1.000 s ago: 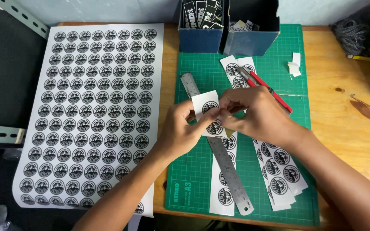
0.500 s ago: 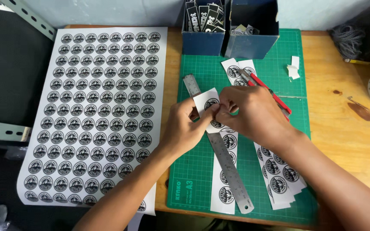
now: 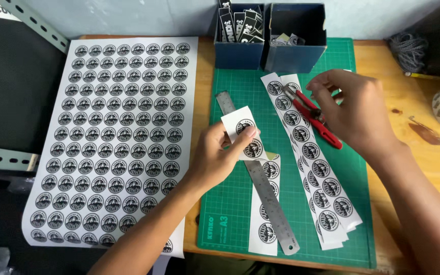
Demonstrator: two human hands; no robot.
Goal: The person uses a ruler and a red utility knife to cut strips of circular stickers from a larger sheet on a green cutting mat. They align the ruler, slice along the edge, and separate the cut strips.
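A big white sheet of round stickers [image 3: 113, 137] is lying at the left, partly on the tabletop [image 3: 429, 153] and partly hanging over its edge. Next to it, on the green cutting mat [image 3: 230, 203], the left hand [image 3: 220, 158] is holding up a short strip of two stickers [image 3: 244, 135], its grip pinching the strip between thumb and fingers. A metal ruler [image 3: 260, 183] is lying slanted just under this hand, over another sticker strip [image 3: 266, 214]. Behind them two blue boxes [image 3: 271, 46] are standing. Further right, long sticker strips [image 3: 317, 168] are lying side by side, and a red cutter knife [image 3: 314, 116] is resting on them. The right hand [image 3: 355, 114] is hovering above the knife, its grip loosely spread and holding nothing I can see.
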